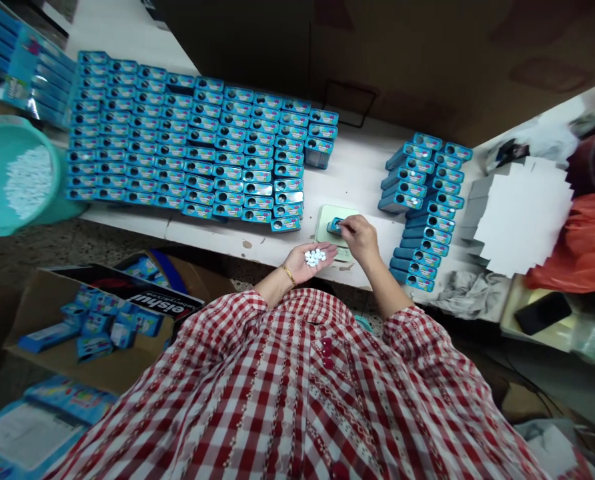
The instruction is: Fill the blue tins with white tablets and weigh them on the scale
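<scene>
My left hand (305,263) lies palm up, with its fingers stretched out. A small heap of round white tablets (316,257) rests in it. Above and to the right, the fingertips of my right hand (358,235) are pinched together at the right end of a small blue tin (334,225). Whatever is between those fingertips is too small or hidden to tell. The tin sits on a pale green scale (324,233), near the front edge of the white table (350,183). My right fingers cover part of the tin.
Long rows of blue tins (187,140) stand at left; more tins (427,213) line the right. A turquoise tub (52,193) holds white tablets at far left. Beside me is a carton (142,363) of blue packs. White card sheets (522,213) and a phone (542,313) lie right.
</scene>
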A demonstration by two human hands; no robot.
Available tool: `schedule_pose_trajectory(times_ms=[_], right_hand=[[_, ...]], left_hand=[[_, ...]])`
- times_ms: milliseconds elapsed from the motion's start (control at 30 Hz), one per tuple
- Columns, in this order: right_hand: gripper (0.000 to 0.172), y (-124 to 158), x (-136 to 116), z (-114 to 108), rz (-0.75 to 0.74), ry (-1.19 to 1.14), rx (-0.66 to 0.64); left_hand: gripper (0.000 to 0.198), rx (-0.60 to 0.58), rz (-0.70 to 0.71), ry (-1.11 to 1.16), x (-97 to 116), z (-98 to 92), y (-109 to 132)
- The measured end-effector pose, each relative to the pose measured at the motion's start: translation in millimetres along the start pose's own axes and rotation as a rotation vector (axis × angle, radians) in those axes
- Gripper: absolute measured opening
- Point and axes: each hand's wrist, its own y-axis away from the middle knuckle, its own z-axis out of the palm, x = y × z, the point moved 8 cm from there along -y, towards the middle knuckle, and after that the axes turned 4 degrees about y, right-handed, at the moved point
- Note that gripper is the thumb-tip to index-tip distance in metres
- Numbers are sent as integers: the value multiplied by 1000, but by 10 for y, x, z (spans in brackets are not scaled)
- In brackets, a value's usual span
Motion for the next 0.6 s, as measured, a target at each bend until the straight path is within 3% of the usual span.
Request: schedule_pose_trajectory(times_ms=[267, 367, 433, 533, 600], right_hand=[[12, 168, 171, -178, 96, -109, 178], [16, 370, 51, -248, 87, -95, 204], [20, 554, -180, -144, -17, -46, 82], [25, 909, -540, 241, -209, 87, -255], [28, 1096, -642, 451, -260, 154, -387]], left_hand=[[26, 65, 10, 42, -8, -240, 57], [25, 57, -18, 29, -56, -277, 97], [25, 38, -41, 16, -101, -295, 133], [26, 45, -71, 4, -178, -344, 178], [27, 80, -108, -11, -239, -390, 195]])
